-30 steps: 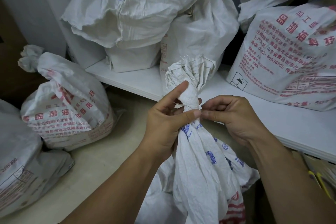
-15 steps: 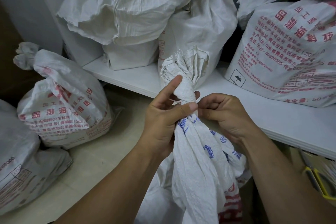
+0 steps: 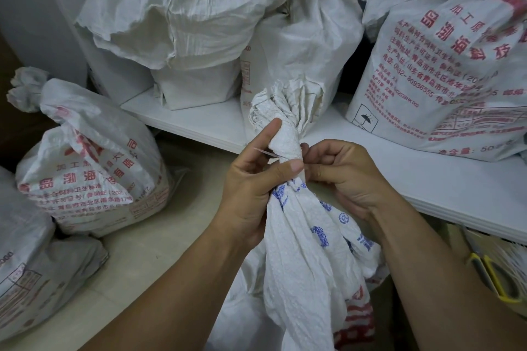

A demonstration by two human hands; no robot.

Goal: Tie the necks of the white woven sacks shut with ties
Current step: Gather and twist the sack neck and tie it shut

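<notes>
- Gripping the neck (image 3: 285, 148) just before the shelf (image 3: 427, 179), the left hand (image 3: 251, 188) curled round it, index finger straight.
- The right hand (image 3: 350, 177) had curled fingers at the neck; what they pinched was hidden.
- It was best to hold the twist tight and pull the tie (image 3: 265, 153) snug.
- I counted one tie, two sacks (image 3: 94, 157) left of the shelf, at least three on it.

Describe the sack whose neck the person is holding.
The white woven sack looks like crinkled plastic weave, printed in blue near the top and red lower down. It is held upright, its neck gathered and twisted, the mouth fanning out above. The left hand grips the neck; the right hand pinches it too. A thin pale tie pokes out.
</notes>
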